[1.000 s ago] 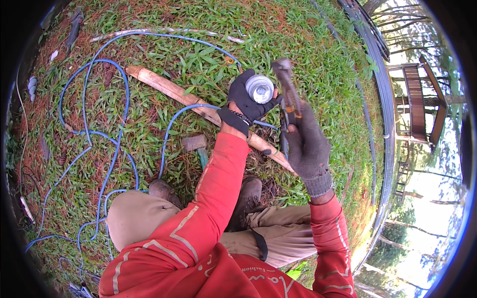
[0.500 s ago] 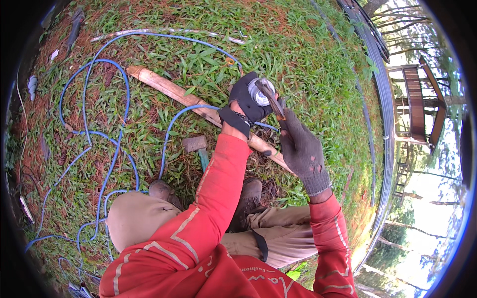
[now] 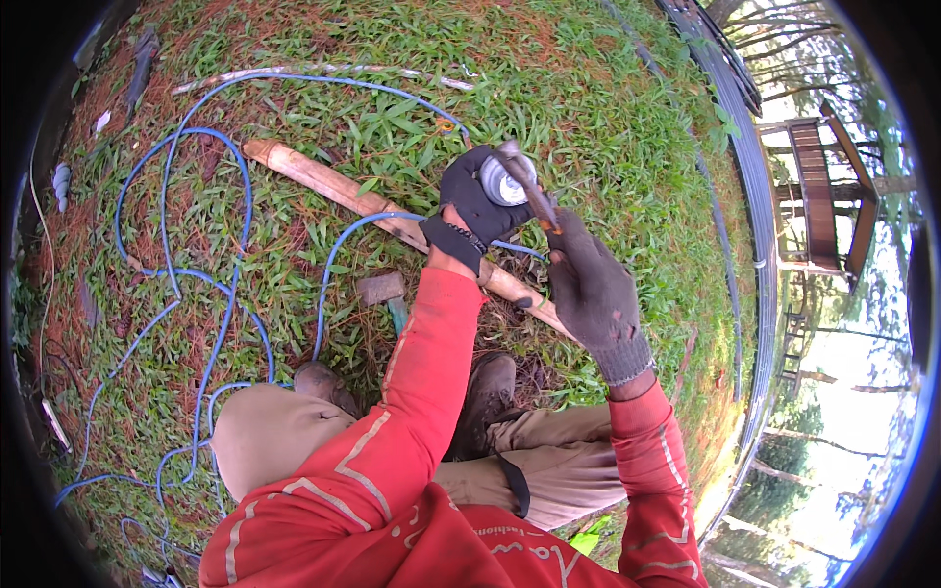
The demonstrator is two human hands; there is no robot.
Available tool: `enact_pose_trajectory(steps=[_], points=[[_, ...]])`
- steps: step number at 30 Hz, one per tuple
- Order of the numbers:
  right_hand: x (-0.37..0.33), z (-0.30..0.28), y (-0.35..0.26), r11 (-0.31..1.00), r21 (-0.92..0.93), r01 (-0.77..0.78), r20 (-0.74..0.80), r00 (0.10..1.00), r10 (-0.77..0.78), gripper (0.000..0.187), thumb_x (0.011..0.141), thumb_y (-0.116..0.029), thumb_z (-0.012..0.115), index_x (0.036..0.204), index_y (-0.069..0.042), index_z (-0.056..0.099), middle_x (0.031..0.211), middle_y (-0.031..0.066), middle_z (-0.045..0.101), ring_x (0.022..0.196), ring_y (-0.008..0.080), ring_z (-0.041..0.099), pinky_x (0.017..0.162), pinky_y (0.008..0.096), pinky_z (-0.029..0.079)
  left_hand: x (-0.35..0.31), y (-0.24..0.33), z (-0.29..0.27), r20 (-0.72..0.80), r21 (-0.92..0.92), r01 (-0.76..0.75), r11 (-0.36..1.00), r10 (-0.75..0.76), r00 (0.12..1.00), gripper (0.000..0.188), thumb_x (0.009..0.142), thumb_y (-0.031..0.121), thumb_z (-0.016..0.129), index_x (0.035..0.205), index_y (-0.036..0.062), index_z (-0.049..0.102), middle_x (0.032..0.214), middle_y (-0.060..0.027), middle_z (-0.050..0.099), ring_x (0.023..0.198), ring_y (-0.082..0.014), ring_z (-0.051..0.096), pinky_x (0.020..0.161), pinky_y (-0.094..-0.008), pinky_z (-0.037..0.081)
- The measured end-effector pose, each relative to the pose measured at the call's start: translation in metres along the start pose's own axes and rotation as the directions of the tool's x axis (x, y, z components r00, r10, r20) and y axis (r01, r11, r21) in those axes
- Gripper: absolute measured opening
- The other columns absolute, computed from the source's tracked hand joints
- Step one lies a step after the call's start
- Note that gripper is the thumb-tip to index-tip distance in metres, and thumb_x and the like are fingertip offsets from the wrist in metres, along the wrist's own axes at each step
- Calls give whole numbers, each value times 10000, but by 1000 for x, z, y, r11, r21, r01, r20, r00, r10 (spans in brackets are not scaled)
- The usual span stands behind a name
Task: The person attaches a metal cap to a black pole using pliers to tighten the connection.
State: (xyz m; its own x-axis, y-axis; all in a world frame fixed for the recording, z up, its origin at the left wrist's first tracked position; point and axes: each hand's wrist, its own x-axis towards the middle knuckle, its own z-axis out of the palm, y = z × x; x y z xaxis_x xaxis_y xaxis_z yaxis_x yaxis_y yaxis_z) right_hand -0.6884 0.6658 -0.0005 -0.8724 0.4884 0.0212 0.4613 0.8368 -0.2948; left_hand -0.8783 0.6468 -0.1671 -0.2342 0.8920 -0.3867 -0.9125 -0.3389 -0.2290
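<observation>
My left hand point(image 3: 470, 201), in a black glove with the wrist bare, is closed around a silver, round, can-like piece point(image 3: 503, 182) with a pale end face. My right hand point(image 3: 593, 299), in a worn dark knit glove with small holes, grips a dark metal hand tool point(image 3: 537, 201) with orange near the grip. The tool's far end lies across the silver piece; its exact kind is hard to make out. Behind the left hand passes a blue hose point(image 3: 338, 257), and a split bamboo pole point(image 3: 323, 181) lies on the grass beneath both hands.
A hammer point(image 3: 380, 288) with a block head and green handle lies beside my left forearm. More blue hose loops over the grass at left. My boots point(image 3: 485, 392) are just below the pole. Long dark pipes point(image 3: 740, 147) run along the right, before a wooden hut point(image 3: 818, 196).
Both hands sit slightly further left in the picture, along with the scene. The tool's end has shifted a little over the silver piece; both grips stay the same.
</observation>
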Motion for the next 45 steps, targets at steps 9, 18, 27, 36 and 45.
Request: enact_pose_trajectory(steps=[9,18,27,36,45], points=[[-2,1,23,994,101,50,-182,983,-31,593,1082,-115,697,1660,-79,575,1267,265,778,1020,427,811,845,486,643,26,0,-33,250,94,138,986,-157,955,493,1082,626,652,1067,138,723,1054,-132,754,969,-406,704,1022,-682,586],[-3,4,21,989,109,98,-219,973,-73,612,1068,-105,712,1665,-94,577,1252,254,783,1007,431,806,829,502,639,29,4,-32,28,-47,92,995,-91,995,338,1059,455,721,1146,128,707,1048,-121,753,1093,-412,734,1019,-704,606],[-2,2,8,997,-79,-2,70,997,8,633,1065,-173,675,1679,-198,521,1253,239,774,1003,480,792,795,575,638,9,-2,-6,-62,72,43,996,-39,997,292,1049,431,705,1134,152,709,1059,-109,743,1051,-353,718,1008,-650,612],[-5,5,8,990,-129,59,104,994,-46,634,1062,-164,678,1677,-202,528,1319,251,761,966,475,799,739,566,643,7,-1,0,-138,82,35,996,-23,990,493,956,519,869,1211,156,655,1141,-122,706,1072,-362,690,949,-635,616],[-2,-17,21,991,-64,118,22,993,-117,574,1050,-121,696,1616,-102,604,1261,274,790,1021,464,805,796,509,658,21,33,-22,46,21,39,999,-39,998,489,1040,593,671,1070,106,712,1028,-146,739,991,-439,687,994,-740,558]])
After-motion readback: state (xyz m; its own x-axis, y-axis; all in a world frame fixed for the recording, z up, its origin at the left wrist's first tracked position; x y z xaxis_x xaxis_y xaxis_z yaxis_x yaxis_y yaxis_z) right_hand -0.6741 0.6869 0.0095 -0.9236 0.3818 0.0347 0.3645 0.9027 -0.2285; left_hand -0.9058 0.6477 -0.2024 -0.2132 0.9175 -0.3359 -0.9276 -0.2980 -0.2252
